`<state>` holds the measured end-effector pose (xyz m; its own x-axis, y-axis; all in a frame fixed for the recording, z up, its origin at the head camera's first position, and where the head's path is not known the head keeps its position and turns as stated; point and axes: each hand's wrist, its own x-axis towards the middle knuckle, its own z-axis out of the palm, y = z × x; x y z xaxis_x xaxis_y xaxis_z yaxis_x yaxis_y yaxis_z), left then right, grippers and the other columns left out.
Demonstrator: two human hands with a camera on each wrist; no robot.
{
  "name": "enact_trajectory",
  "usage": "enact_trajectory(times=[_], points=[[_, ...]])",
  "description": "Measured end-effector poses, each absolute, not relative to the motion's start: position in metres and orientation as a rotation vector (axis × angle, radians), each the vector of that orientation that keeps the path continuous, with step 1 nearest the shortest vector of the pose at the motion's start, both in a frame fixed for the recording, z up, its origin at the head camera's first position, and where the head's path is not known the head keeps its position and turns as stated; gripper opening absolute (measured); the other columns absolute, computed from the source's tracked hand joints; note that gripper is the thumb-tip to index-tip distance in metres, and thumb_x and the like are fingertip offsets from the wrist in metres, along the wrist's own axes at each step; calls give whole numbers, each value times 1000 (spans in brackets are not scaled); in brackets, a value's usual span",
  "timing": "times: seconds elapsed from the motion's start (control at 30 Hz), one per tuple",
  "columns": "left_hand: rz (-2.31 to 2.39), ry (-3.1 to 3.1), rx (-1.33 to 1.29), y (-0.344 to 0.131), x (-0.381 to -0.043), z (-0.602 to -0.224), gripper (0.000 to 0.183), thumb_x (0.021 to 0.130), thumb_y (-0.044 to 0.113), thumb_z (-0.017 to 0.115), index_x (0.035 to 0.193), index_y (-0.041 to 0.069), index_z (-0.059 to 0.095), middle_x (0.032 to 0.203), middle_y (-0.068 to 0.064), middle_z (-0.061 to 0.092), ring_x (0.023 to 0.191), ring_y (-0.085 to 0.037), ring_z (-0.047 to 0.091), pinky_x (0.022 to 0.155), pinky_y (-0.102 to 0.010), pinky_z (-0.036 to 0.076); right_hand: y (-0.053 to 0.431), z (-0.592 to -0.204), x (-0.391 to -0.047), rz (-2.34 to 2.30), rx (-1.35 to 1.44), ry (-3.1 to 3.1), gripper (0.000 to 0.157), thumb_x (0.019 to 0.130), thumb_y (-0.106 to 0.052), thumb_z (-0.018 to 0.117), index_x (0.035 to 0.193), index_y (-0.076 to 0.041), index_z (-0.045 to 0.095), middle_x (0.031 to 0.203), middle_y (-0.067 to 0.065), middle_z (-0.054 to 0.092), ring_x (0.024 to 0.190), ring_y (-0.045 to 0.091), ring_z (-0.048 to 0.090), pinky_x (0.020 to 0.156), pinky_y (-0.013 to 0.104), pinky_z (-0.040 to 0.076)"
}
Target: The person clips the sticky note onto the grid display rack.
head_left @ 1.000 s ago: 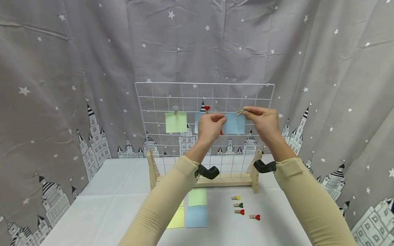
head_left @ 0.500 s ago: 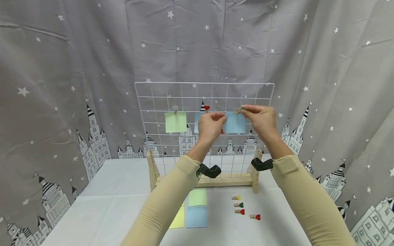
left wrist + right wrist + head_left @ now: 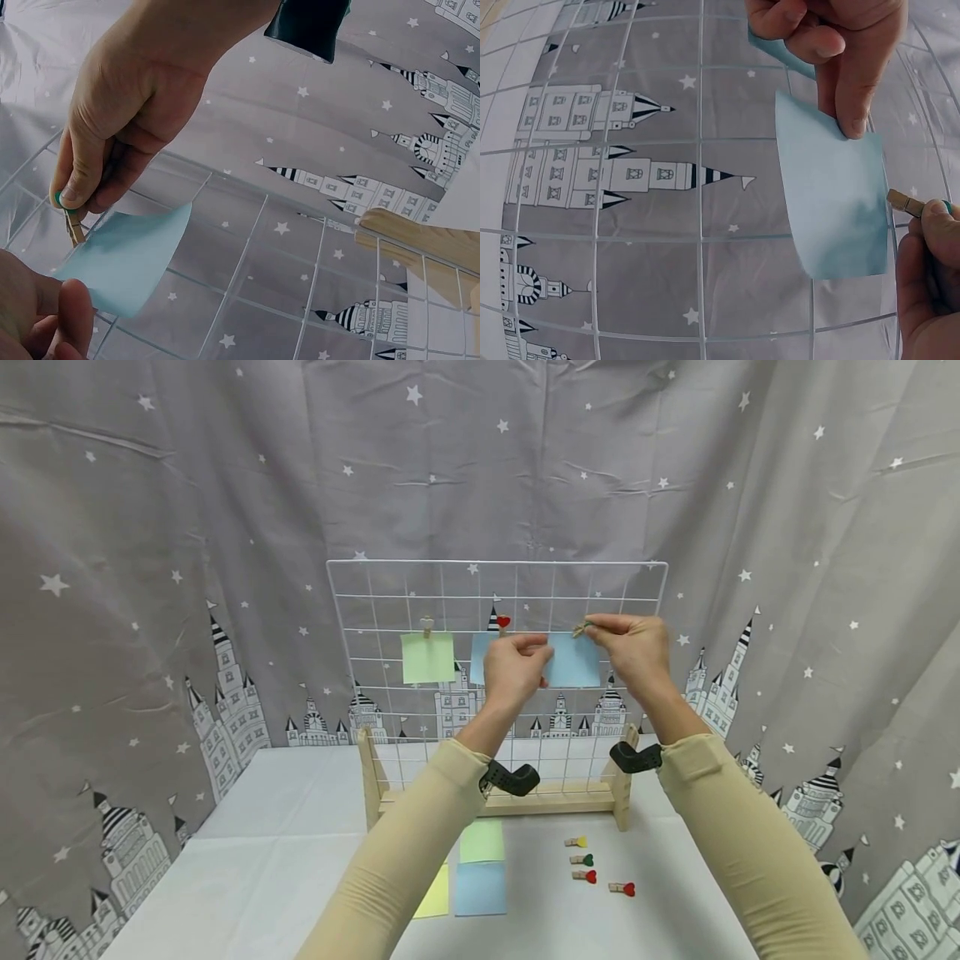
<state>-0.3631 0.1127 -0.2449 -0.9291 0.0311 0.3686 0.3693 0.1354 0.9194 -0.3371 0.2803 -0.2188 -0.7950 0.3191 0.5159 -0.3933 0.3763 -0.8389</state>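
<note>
My left hand (image 3: 516,670) pinches the left edge of a blue paper note (image 3: 573,662), holding it flat against a white wire grid (image 3: 480,598). In my right hand (image 3: 636,652) a small wooden clothespin (image 3: 581,628) with a green end is pinched between thumb and fingers. Its tip points at the note's top edge; in the right wrist view the clothespin (image 3: 906,202) is right at that edge. To the left, a green note (image 3: 428,658) hangs from a clothespin, and another blue note (image 3: 482,660) hangs under a red heart clothespin (image 3: 503,622), partly hidden by my left hand.
The grid stands in a wooden base (image 3: 547,802) on a white table (image 3: 247,877). On the table lie blue notes (image 3: 480,889), green notes (image 3: 482,842) and yellow notes (image 3: 433,897), partly covered by my left sleeve. Several heart clothespins (image 3: 583,877) lie to their right. A grey curtain (image 3: 480,460) hangs behind.
My right hand has shifted slightly left with the clothespin, over the note's top edge. My left hand has stayed nearly still on the blue note.
</note>
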Motion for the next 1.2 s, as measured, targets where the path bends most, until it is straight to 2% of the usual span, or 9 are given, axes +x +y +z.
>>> enact_trajectory(times=[0.17,0.37,0.8,0.97,1.17,1.2], points=[[-1830,-2179,-397,113,-364,-245,23,94,14,75,117,13,79,98,-7,81,42,-5,58,43,-17,40,280,-217,-336,1432,45,-2035,20,89,-9,81,108,-3,79,109,8,79,93,2,69,74,14,54],[-1818,-2180,-383,113,-365,-244,22,94,16,76,115,13,79,95,-5,80,43,-6,59,42,-17,41,277,-214,-334,1393,25,-2050,18,89,-10,81,107,-6,81,109,9,78,95,4,70,74,14,53],[-1841,-2173,-359,113,-365,-243,19,94,16,76,113,11,80,91,-6,79,43,-7,58,42,-16,42,269,-214,-332,1270,6,-2105,18,90,-10,80,107,-8,81,111,13,77,109,22,73,70,12,50],[-1833,-2175,-355,113,-365,-243,19,94,16,76,112,11,80,89,-6,79,43,-7,58,42,-16,42,267,-215,-333,1212,29,-2122,19,91,-11,79,109,-10,81,113,11,77,112,23,73,74,11,51],[-1841,-2175,-360,113,-364,-243,18,94,15,76,111,10,79,90,-6,78,44,-7,58,43,-16,44,265,-217,-333,1185,32,-2147,20,93,-12,77,113,-12,80,116,9,77,113,22,72,85,27,59],[-1838,-2175,-360,113,-363,-244,18,94,15,76,111,10,79,90,-7,78,44,-7,58,43,-16,44,264,-216,-333,1176,32,-2153,21,94,-13,77,114,-12,80,116,9,77,113,22,72,85,26,58]])
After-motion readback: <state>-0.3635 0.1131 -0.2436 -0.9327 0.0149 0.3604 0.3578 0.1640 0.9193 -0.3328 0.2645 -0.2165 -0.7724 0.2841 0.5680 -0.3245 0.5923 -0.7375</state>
